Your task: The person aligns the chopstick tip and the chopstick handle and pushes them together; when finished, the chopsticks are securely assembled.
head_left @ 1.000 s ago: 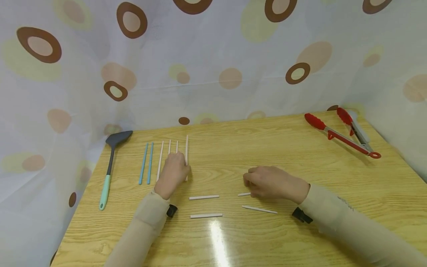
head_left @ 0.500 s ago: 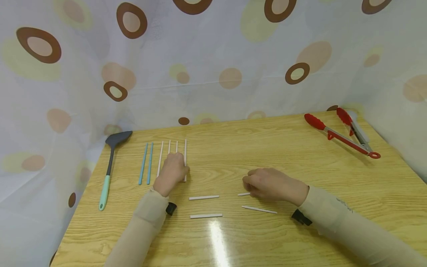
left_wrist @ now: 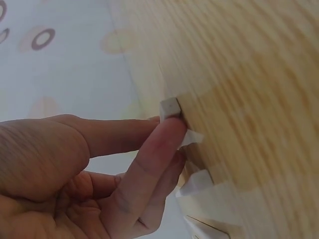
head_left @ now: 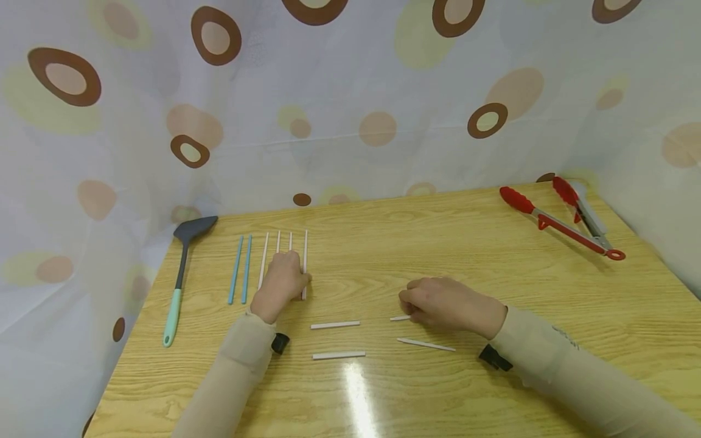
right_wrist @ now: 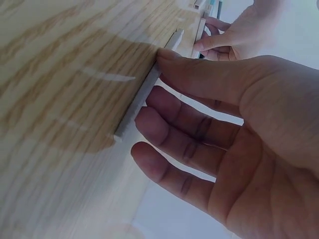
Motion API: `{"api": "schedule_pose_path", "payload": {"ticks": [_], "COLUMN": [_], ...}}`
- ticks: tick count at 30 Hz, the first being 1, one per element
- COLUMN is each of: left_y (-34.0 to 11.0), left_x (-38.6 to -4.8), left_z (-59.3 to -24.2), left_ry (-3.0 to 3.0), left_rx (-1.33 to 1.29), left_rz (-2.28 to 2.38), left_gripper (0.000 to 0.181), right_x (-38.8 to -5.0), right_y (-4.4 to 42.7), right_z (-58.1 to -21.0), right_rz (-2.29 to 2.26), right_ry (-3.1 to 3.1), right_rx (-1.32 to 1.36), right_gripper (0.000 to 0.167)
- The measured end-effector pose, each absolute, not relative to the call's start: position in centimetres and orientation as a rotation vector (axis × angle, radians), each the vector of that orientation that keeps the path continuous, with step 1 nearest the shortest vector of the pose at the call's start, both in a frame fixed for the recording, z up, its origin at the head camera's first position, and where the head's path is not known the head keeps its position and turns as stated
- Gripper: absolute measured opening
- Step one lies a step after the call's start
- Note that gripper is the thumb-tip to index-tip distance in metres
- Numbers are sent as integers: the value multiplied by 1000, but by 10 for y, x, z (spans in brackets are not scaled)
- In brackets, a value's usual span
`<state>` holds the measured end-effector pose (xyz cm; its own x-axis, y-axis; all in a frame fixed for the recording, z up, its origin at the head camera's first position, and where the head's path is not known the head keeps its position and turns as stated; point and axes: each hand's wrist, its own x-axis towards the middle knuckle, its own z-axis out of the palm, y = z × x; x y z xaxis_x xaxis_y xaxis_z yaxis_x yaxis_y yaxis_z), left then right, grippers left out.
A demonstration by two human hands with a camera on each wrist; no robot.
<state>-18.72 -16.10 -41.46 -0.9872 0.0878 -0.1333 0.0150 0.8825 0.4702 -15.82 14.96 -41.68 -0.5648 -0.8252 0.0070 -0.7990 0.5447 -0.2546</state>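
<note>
In the head view my left hand (head_left: 281,286) is low over the wood, pinching a long white chopstick (head_left: 305,249) at the right end of a row. Thumb and fingertip meet around its square end (left_wrist: 170,106) in the left wrist view. Other white chopsticks (head_left: 265,255) lie to its left, partly covered by the hand. My right hand (head_left: 451,304) pinches a short white stick (right_wrist: 130,112) that lies along the tabletop; from above, only its left tip (head_left: 400,318) shows. A tapered white stick (head_left: 426,344) rests just below that hand.
Two blue chopsticks (head_left: 235,271) lie left of the white row, beside a dark turner (head_left: 181,261) with a mint handle. Two short white sticks (head_left: 335,325) sit between the hands, nearer me. Red-tipped tongs (head_left: 569,230) lie spread at the back right, before a patterned cloth (head_left: 350,164).
The white chopstick in my left hand has slid slightly toward me, so its far end sits lower, nearly level with the others. My right hand has barely shifted.
</note>
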Motion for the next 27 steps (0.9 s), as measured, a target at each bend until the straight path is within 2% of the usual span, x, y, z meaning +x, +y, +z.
{"api": "schedule_pose_path", "payload": {"ticks": [4,7,13,17,21,27], "left_y": [-159,-153,-139,-137,-137,-136], "left_x": [-183,-175,-148,-132,-124,-123], "left_z": [-414,-409,-398,-398,-402,-408], "left_ry": [2939,2963,2901,2808,2733,2753], "left_rx": [88,148,567,802,875,915], "left_rz": [689,645,485,405,367,323], "left_gripper": [46,42,20,26,33,23], "right_x": [-159,-158,-157,-157,-156,-153], "right_y": [149,149,149,150,150,151], "right_z": [-417,-418,-420,-420,-418,-418], "right_rz": [-346,-324,-292,-246,-194,-179], "right_ry": [2668,2679,2710,2725,2733,2763], "right_rx": [-1418,-1427,-1451,-1489,-1518,-1521], "right_gripper": [26,26,24,26,26,25]}}
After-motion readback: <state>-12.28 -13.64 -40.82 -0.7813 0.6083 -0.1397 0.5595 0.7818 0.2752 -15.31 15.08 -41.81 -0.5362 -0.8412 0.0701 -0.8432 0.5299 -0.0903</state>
